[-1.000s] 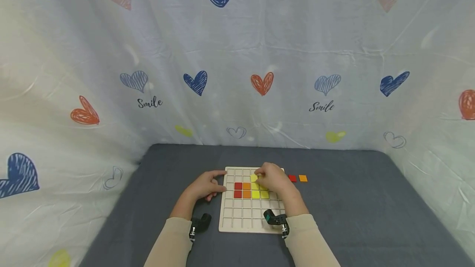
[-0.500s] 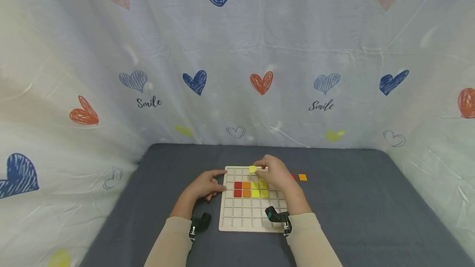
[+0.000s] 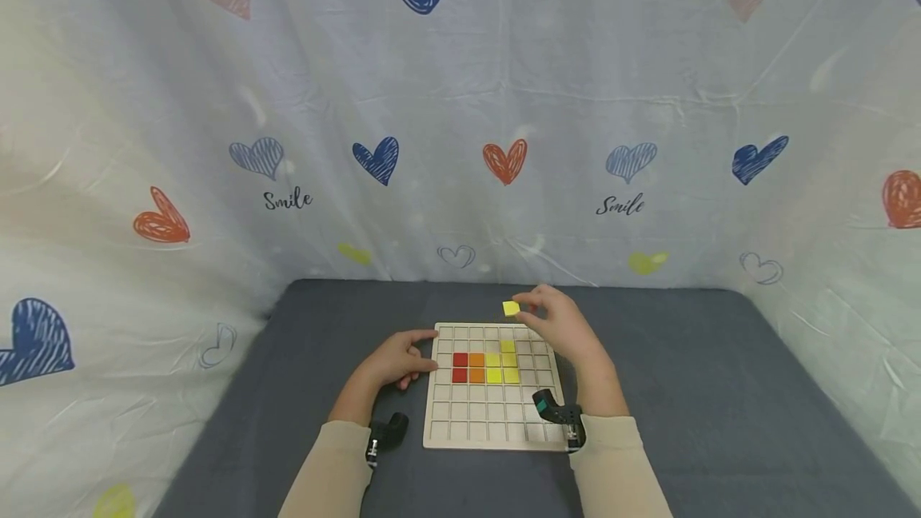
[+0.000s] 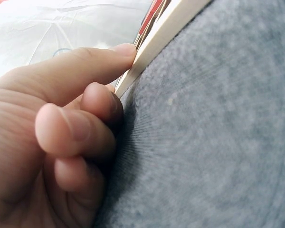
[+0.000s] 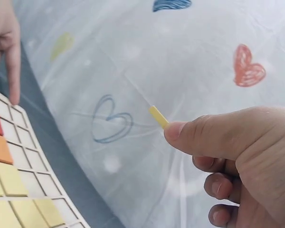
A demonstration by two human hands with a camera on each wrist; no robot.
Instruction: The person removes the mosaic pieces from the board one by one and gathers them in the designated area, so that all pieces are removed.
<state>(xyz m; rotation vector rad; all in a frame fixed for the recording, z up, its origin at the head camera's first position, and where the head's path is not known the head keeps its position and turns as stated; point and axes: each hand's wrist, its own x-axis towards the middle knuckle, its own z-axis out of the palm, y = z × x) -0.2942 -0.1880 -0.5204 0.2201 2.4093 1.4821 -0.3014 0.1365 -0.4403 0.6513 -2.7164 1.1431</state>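
Yellow tile (image 3: 510, 308) was pinched by one side between thumb and index finger of the right hand (image 3: 564, 328), in the air past the far edge of the board (image 3: 478, 411), toward the far edge of the desk (image 3: 719, 422). Left hand (image 3: 396, 358): grip was spread, thumb and index finger touching the board's left edge. Judged risk: tile looked thin, so a slackened pinch could drop it; a bump could shift the board if left-hand contact was light.
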